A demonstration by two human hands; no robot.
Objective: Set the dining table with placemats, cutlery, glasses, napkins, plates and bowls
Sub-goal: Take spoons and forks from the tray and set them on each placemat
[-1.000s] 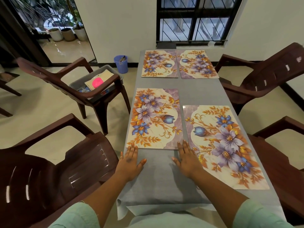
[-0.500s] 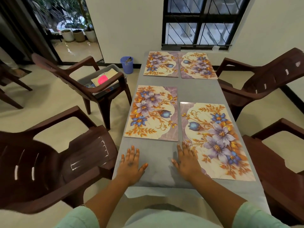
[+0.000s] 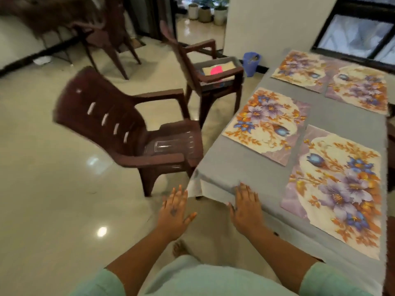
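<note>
Several floral placemats lie on the grey-clothed table [image 3: 241,167]: a near right placemat [image 3: 339,195], a near left placemat [image 3: 267,124], and two far ones [image 3: 299,69] [image 3: 359,88]. My right hand [image 3: 245,208] hovers flat at the table's near end, its fingertips at the cloth edge. My left hand [image 3: 174,212] is off the table, over the floor, fingers straight. Neither hand holds anything.
A brown plastic chair [image 3: 132,133] stands left of the table. A second chair [image 3: 205,69] behind it carries a grey tray [image 3: 215,71] with items, a pink one among them. A blue bin [image 3: 252,63] sits by the wall. More chairs stand far left.
Both hands have come back off the table toward its near end. The view has swung left, bringing the chairs and floor into sight.
</note>
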